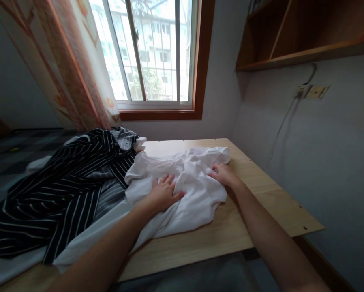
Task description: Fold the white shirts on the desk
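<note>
A rumpled white shirt (197,198) lies spread on the light wooden board, partly folded over itself. My left hand (163,194) rests flat on its middle, palm down, with the fingers apart. At the shirt's right side, my right hand (225,175) has its fingers curled in and closed on the fabric. A black garment with white stripes (75,174) lies heaped just left of the shirt. More white cloth (93,231) stretches out beneath the striped garment, towards the near left; whether it belongs to the shirt I cannot tell.
The wooden board (261,190) ends in a corner at the right, near the wall. A dark checked cover (48,142) lies at the far left. Behind stand a patterned curtain (69,65) and a window (157,52). A wooden shelf (291,52) hangs above a wall socket (317,92) with a cord.
</note>
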Motion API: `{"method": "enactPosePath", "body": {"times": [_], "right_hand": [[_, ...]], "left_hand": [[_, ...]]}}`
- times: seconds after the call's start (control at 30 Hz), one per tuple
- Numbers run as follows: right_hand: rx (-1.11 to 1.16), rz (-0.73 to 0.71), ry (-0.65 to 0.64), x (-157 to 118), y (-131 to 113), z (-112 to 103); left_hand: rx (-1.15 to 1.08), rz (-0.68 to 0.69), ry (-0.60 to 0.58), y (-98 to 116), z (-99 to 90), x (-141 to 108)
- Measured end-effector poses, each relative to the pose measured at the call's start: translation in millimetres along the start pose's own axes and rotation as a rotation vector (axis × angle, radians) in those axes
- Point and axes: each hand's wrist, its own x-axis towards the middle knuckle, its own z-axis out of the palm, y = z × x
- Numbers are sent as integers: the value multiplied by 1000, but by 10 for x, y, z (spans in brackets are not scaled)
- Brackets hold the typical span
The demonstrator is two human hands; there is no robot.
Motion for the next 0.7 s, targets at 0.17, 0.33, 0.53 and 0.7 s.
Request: {"method": "enactPosePath", "body": {"times": [0.17, 0.33, 0.53, 0.7], "right_hand": [[170, 162, 301, 86, 215, -82], [451, 298, 658, 175, 608, -296], [398, 389, 781, 174, 802, -360], [261, 372, 303, 104, 842, -268]], "left_hand": [[7, -22, 88, 1, -179, -7], [-70, -183, 226, -20, -410, -19], [-489, 210, -93, -184, -566, -109], [-837, 467, -792, -198, -737, -311]]}}
